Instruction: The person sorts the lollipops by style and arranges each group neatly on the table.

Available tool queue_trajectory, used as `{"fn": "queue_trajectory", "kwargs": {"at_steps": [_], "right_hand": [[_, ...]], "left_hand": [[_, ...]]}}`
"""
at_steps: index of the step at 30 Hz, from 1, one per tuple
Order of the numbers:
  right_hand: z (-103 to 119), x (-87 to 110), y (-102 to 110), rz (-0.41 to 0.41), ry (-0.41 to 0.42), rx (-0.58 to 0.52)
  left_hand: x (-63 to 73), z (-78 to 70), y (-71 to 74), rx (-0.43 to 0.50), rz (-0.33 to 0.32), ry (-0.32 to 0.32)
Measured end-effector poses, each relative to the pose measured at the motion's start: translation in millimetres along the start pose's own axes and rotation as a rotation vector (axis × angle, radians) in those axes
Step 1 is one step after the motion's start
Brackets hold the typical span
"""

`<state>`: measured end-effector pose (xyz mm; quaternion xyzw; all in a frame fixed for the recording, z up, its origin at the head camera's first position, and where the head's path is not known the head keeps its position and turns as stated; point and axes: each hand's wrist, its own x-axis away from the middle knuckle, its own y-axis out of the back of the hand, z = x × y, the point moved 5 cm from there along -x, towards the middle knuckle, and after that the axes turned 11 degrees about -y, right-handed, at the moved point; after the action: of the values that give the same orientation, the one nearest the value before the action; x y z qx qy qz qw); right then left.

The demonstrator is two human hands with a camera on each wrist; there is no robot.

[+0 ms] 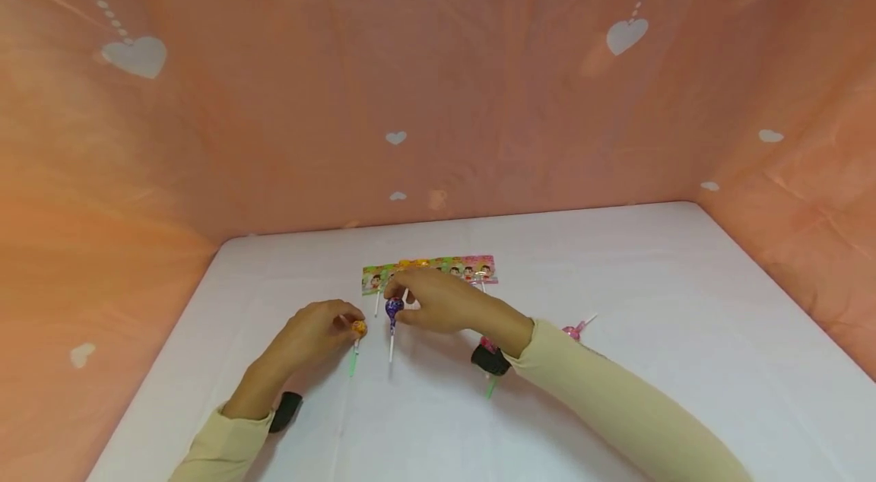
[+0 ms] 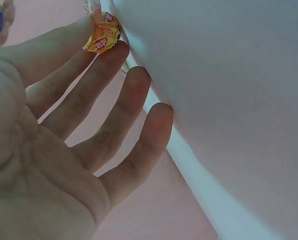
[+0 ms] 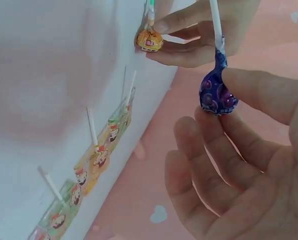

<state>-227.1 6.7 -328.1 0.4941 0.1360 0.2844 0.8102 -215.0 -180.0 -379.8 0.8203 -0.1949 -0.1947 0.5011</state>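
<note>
My left hand (image 1: 311, 334) pinches the wrapped head of an orange-yellow lollipop (image 1: 359, 327) between thumb and fingertips. That lollipop's stick, partly green, points toward the near side of the table. In my right hand (image 1: 441, 301) a purple-wrapped lollipop (image 3: 216, 95) is held by its head between thumb and fingers, its white stick (image 1: 391, 349) pointing the same way. The right hand's other fingers are bent loosely. Just behind it lies a row of flat lollipops in green, orange and pink printed wrappers (image 1: 484, 267), with white sticks showing; the hand hides part of this row.
A pink lollipop (image 1: 572, 332) lies beyond the right forearm, partly covered by the sleeve. Under the right wrist is a red lollipop with a green stick (image 1: 491, 388), mostly hidden. The white tabletop (image 1: 411, 436) meets an orange curtain (image 1: 479, 87) with white hearts.
</note>
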Motion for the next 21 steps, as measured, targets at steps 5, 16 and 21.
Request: {"fn": "queue_trajectory", "kwargs": {"at_steps": [5,16,21], "right_hand": [[-3,-15.4,-10,0.041,-0.027,-0.029],[-20,-26.7,-37,0.039,-0.066,-0.122],[-22,-27.0,-48,0.047,-0.094,-0.164]], "left_hand": [[3.5,0.7,0.7,0.009,-0.003,0.011],[3.3,-0.6,0.8,0.002,-0.009,0.041],[4.1,1.7,-0.8,-0.007,-0.026,0.018]]}}
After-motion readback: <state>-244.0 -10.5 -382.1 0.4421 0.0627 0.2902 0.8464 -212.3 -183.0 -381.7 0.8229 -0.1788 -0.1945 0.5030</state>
